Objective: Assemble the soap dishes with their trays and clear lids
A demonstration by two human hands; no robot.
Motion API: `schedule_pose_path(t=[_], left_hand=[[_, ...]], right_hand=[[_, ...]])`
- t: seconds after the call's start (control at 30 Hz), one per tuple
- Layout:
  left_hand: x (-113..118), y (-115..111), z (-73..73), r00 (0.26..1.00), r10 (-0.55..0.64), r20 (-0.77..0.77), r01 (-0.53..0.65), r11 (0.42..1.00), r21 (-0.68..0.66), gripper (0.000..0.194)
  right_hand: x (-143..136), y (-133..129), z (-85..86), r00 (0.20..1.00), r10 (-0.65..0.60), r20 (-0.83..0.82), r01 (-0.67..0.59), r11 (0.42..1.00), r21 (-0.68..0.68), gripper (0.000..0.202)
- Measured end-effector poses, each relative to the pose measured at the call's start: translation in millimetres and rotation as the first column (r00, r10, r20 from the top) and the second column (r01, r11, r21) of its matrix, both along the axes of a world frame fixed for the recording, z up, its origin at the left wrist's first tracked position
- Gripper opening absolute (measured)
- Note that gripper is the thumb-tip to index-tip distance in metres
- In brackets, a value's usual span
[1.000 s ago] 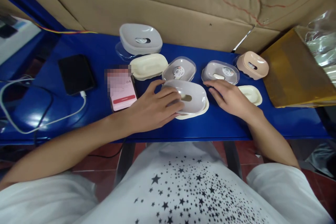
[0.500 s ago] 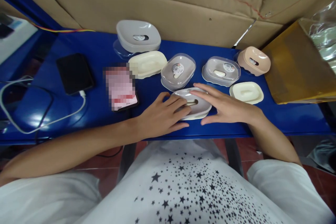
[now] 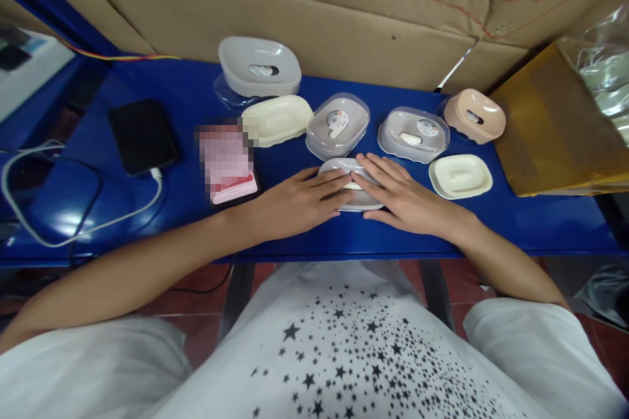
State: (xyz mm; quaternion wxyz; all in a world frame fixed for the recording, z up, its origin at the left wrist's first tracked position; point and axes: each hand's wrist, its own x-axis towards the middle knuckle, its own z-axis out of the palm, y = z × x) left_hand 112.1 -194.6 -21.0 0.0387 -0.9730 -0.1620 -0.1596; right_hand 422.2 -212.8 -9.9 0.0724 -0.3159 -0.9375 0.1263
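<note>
A grey oval soap dish (image 3: 360, 199) lies on the blue table near its front edge, with a cream part showing through its central slot. My left hand (image 3: 305, 201) lies over its left side, fingers stretched out flat. From the right, my right hand (image 3: 407, 201) rests on the dish with fingers spread, its thumb along the near rim. The fingertips of both hands nearly meet over the slot and hide much of the top. Just behind it sits a grey soap dish with a clear lid (image 3: 339, 124); another lidded soap dish (image 3: 413, 133) is to its right.
A cream tray (image 3: 462, 175) and a peach soap dish (image 3: 476, 114) lie right, beside a taped cardboard box (image 3: 555, 131). Left are another cream tray (image 3: 278, 119), a grey dish (image 3: 260, 78), a phone (image 3: 228, 163) and a black device (image 3: 141, 136) with a white cable.
Both hands have come closer together and flattened onto the soap dish, which has shifted slightly away from me. The lidded dish behind it has moved slightly back and right.
</note>
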Motion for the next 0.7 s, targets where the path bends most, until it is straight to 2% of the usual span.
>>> schedule_pose_path(t=[0.07,0.13,0.2,0.27,0.3,0.33,0.43,0.5,0.6,0.7], left_hand=[[-3,5,5.3,0.998,-0.035,0.048,0.034,0.999,0.025,0.032],[-12,16,15.0,0.991,0.013,0.133,-0.019,0.999,0.046,0.026],[-26,33,25.0,0.953,0.215,0.214,-0.229,0.972,0.044,0.026],[-41,50,30.8,0.854,0.461,0.243,-0.485,0.873,0.049,0.027],[-47,58,31.6,0.819,0.523,0.236,-0.548,0.835,0.053,0.028],[-51,64,31.1,0.801,0.55,0.238,-0.574,0.818,0.042,0.03],[-51,70,25.8,0.821,0.521,0.235,-0.529,0.848,-0.032,0.046],[-50,70,22.4,0.82,0.531,0.212,-0.531,0.845,-0.064,0.054],[-57,78,17.2,0.769,0.614,0.176,-0.608,0.788,-0.093,0.058],[-75,98,8.9,0.719,0.673,0.171,-0.664,0.739,-0.116,0.062]], right_hand=[[0,0,-1.9,1.0,0.005,-0.003,-0.005,1.0,0.005,0.097],[-1,0,-2.6,1.0,0.001,-0.016,0.0,1.0,0.018,0.095],[-2,1,-2.2,1.0,-0.009,-0.024,0.01,0.999,0.04,0.092],[-3,2,-0.7,0.999,-0.017,-0.03,0.019,0.999,0.051,0.086],[-3,3,0.3,0.999,-0.023,-0.037,0.024,0.998,0.051,0.081],[-2,5,1.4,0.998,-0.032,-0.047,0.035,0.998,0.05,0.075],[0,10,4.1,0.991,-0.092,-0.092,0.099,0.992,0.074,0.06],[1,14,4.7,0.985,-0.131,-0.113,0.144,0.983,0.11,0.055],[1,16,3.9,0.985,-0.128,-0.119,0.145,0.978,0.148,0.049],[-1,13,3.5,0.991,-0.079,-0.104,0.096,0.981,0.171,0.045]])
